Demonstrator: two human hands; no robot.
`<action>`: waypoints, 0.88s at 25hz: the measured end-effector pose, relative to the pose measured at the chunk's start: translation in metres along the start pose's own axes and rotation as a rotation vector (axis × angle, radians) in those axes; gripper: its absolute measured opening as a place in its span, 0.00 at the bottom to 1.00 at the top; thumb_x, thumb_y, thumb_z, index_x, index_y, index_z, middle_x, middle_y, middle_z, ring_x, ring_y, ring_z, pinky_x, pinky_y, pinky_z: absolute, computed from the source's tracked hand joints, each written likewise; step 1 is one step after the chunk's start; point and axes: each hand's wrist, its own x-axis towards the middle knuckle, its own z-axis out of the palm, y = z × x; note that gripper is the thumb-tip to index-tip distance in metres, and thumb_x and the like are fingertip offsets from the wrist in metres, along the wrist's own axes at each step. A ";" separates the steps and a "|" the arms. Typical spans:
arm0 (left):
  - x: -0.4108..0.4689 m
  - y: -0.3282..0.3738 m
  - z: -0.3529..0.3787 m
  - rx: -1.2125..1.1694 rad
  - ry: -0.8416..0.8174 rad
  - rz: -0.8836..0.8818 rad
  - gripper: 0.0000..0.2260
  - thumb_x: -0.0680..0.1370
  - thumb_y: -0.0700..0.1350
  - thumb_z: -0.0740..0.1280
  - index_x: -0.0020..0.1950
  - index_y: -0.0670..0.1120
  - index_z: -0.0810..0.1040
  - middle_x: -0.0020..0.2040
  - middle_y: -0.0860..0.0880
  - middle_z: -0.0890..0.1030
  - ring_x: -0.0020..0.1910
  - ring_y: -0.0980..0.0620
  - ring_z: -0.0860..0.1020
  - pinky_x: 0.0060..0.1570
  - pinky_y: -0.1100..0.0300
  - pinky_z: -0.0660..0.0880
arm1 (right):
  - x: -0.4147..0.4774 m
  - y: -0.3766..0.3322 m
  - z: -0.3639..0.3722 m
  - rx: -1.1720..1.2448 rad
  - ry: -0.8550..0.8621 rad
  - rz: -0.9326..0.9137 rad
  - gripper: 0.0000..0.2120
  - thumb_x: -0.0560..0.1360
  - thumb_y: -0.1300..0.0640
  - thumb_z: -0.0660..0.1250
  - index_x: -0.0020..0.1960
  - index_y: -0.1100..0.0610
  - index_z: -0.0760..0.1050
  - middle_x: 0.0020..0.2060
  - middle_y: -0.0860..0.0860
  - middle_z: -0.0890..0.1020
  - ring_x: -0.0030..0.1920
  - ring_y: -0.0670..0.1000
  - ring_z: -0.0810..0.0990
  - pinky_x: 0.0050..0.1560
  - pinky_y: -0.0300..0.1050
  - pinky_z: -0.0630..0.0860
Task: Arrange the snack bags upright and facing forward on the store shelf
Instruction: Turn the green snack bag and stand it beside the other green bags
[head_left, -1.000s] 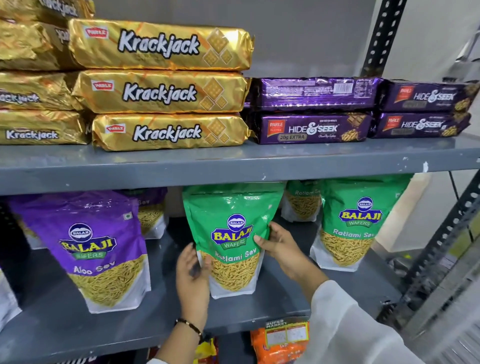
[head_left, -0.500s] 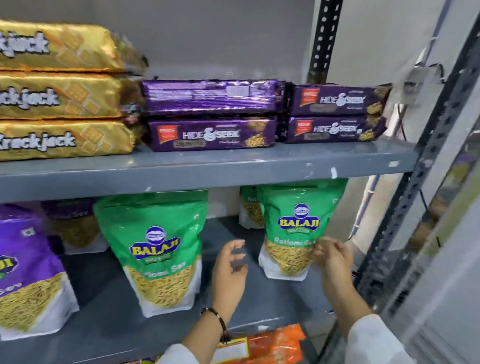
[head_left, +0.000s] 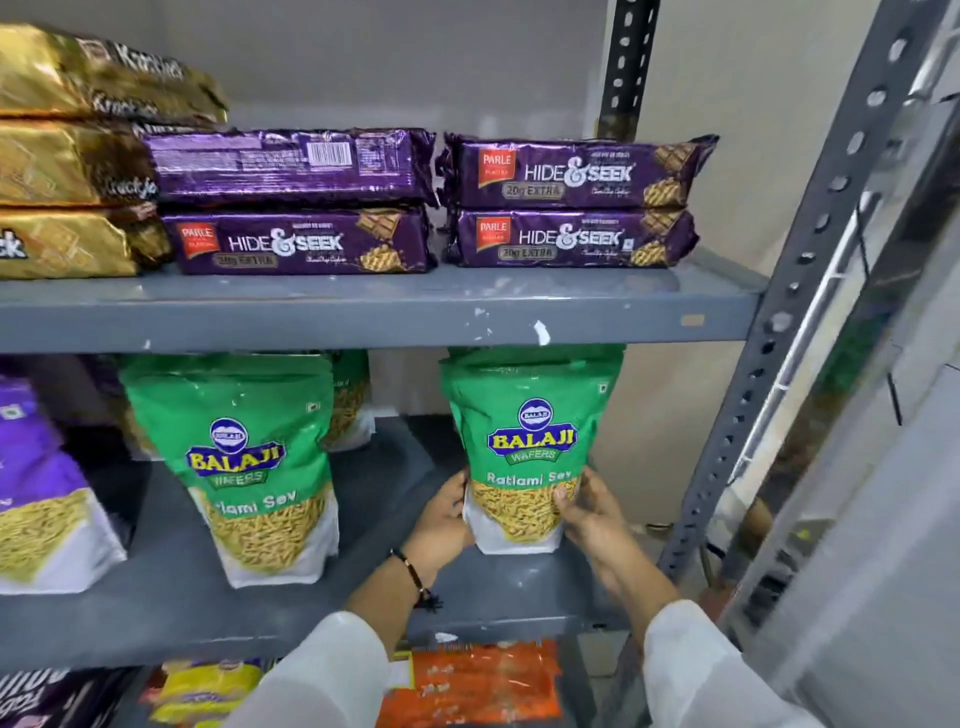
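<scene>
A green Balaji Ratlami Sev bag (head_left: 532, 431) stands upright at the right end of the grey middle shelf (head_left: 171, 603), label facing me. My left hand (head_left: 441, 525) grips its lower left edge and my right hand (head_left: 589, 512) grips its lower right edge. A second green Ratlami Sev bag (head_left: 244, 457) stands upright to the left, facing forward, with no hand on it. Behind that one, a third green bag (head_left: 350, 400) is mostly hidden. At the far left stands a purple Balaji bag (head_left: 36, 483), cut off by the frame.
The upper shelf (head_left: 363, 312) carries stacked purple Hide & Seek packs (head_left: 571, 202) and gold Krackjack packs (head_left: 67, 166). A perforated grey upright (head_left: 753, 374) stands just right of the held bag. Orange (head_left: 472, 680) and yellow packs (head_left: 208, 686) lie on the shelf below.
Both hands left the middle green bag, moved right and closed on the lower sides of the rightmost green bag. The camera view has swung right.
</scene>
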 end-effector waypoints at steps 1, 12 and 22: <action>-0.005 0.000 0.000 -0.018 0.007 -0.024 0.27 0.71 0.20 0.53 0.66 0.39 0.64 0.52 0.49 0.80 0.39 0.65 0.80 0.33 0.74 0.75 | -0.001 -0.001 -0.002 0.006 -0.021 0.018 0.27 0.66 0.55 0.71 0.64 0.53 0.69 0.62 0.54 0.78 0.62 0.56 0.76 0.61 0.60 0.74; -0.030 0.013 0.017 0.035 -0.001 0.033 0.27 0.73 0.24 0.56 0.70 0.40 0.60 0.65 0.48 0.68 0.60 0.54 0.67 0.61 0.59 0.67 | -0.010 -0.002 -0.003 0.001 -0.018 0.026 0.17 0.72 0.63 0.67 0.58 0.51 0.72 0.51 0.47 0.81 0.57 0.55 0.78 0.57 0.57 0.76; -0.032 0.008 0.023 -0.010 -0.011 0.010 0.30 0.71 0.23 0.57 0.68 0.46 0.58 0.61 0.53 0.66 0.61 0.51 0.67 0.64 0.52 0.67 | -0.012 -0.006 -0.002 -0.029 0.003 0.056 0.18 0.72 0.62 0.66 0.61 0.51 0.70 0.50 0.44 0.80 0.59 0.55 0.76 0.62 0.60 0.73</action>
